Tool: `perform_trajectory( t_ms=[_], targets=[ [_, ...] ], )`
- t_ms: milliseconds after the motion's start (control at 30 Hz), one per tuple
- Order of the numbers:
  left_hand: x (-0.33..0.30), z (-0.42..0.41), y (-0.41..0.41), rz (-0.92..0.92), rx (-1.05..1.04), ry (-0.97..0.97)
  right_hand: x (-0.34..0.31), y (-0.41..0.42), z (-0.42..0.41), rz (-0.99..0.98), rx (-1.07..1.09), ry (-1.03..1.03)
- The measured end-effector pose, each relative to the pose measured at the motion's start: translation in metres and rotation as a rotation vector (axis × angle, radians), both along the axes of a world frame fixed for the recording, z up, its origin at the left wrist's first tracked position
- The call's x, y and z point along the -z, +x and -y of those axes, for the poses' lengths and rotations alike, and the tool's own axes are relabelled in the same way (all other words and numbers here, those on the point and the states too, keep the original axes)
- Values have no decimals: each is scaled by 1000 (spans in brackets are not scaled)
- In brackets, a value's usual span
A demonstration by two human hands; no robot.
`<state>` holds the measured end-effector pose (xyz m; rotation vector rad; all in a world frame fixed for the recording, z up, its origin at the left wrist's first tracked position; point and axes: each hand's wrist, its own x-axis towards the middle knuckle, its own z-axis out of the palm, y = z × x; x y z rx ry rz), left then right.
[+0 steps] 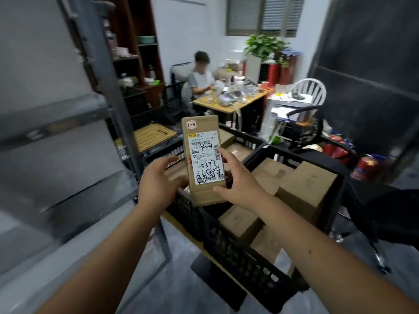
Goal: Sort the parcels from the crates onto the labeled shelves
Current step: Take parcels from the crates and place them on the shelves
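Left hand (158, 177) cups the parcel (205, 162) from its left side and behind, thumb forward, fingers mostly hidden by the box; right hand (238, 177) pinches it from the right, forefinger on the shipping label (206, 155), thumb hooked on the lower edge. Both hands grip; the parcel is off any support, held upright over the near-left crate (188, 211). Long axis vertical, label face toward the camera. A small sticker (191, 125) with handwritten red marks sits at the top-left corner; probably the shelf code, not legible enough to trust. Parcel: plain brown corrugated card, slim rectangular box, matte, white printed label with black marker scrawl over it. Black plastic lattice crates; the right crate (283, 268) holds several blocky brown cartons (306, 184), similar card. Grey metal shelf unit (56, 132) stands left of the hands, blurred; shelf labels not visible. Key relation: the shelf lies to the left, so the left hand is nearer it; judgement is that the parcel swings left with its long axis kept upright or laid flat onto a tier. Far side: a person seated at a cluttered bench (229, 103).
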<state>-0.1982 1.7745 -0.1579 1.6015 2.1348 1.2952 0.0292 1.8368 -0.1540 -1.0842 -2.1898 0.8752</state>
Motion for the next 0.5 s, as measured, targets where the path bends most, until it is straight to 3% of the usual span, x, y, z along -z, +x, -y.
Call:
perform_trajectory(
  t_ms=[500],
  targets=[
    [15,184,-40,-61,-514,-111,18,-100,80,-29,-507,-32]
  ],
)
